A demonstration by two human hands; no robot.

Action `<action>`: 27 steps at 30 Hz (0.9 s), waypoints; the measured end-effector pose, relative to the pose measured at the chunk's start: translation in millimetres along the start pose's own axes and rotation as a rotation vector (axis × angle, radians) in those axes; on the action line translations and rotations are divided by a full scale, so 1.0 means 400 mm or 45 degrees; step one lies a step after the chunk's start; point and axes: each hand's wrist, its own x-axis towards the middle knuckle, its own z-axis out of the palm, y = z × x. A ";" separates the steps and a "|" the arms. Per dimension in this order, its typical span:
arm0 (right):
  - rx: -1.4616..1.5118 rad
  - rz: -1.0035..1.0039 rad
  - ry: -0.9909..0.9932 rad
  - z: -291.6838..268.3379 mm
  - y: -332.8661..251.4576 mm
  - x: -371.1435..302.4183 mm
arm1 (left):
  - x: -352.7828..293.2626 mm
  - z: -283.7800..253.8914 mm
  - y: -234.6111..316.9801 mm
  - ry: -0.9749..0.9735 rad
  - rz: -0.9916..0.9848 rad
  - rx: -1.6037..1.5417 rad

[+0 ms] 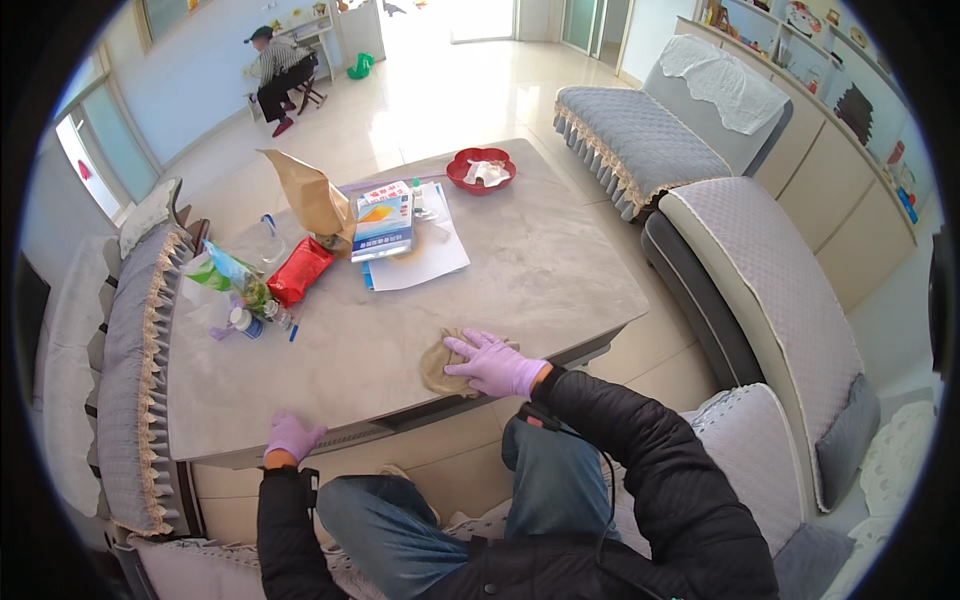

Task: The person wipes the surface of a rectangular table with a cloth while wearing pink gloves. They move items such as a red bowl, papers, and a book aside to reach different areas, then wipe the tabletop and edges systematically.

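My right hand (495, 365), in a thin purple glove, lies with spread fingers on a crumpled tan cloth (440, 365) near the front edge of a grey marbled table (540, 270). The fingers press the cloth flat against the tabletop; part of it is hidden under the palm. Farther left, my left hand (291, 436), in a matching glove, rests at the table's front edge, its thumb held apart from the fingers and nothing visible in it.
Left on the table stand a brown paper bag (308, 198), a red packet (300, 271), a green-and-blue pouch (235, 275) and a white bottle (244, 321). A blue-and-white box (384, 228) lies on papers; behind is a red bowl (481, 171). Sofas (760, 270) flank the table. A person (283, 70) sits far left.
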 end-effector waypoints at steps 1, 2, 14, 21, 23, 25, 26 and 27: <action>-0.032 -0.047 0.125 0.013 0.006 -0.003 | 0.012 -0.004 -0.007 0.007 0.056 -0.010; 0.032 -0.161 0.239 0.016 0.044 -0.008 | 0.028 -0.008 -0.010 -0.063 0.074 -0.010; 0.134 1.144 0.436 -0.110 0.729 -0.068 | 0.124 0.011 -0.031 -0.240 0.055 0.181; 0.048 1.412 0.396 -0.117 0.760 0.009 | 0.140 -0.100 0.051 -0.433 -0.012 0.290; 0.018 1.447 0.544 -0.105 0.691 -0.069 | 0.125 -0.147 0.075 -0.521 -0.004 0.255; 0.017 1.672 0.536 -0.099 0.609 -0.160 | 0.100 -0.217 0.092 -0.532 0.091 -0.076; -0.071 1.685 0.562 -0.097 0.563 -0.213 | 0.092 -0.257 0.108 -0.720 -0.031 -0.187; -0.062 1.843 0.415 -0.095 0.518 -0.273 | 0.064 -0.290 0.133 -0.631 0.118 -0.105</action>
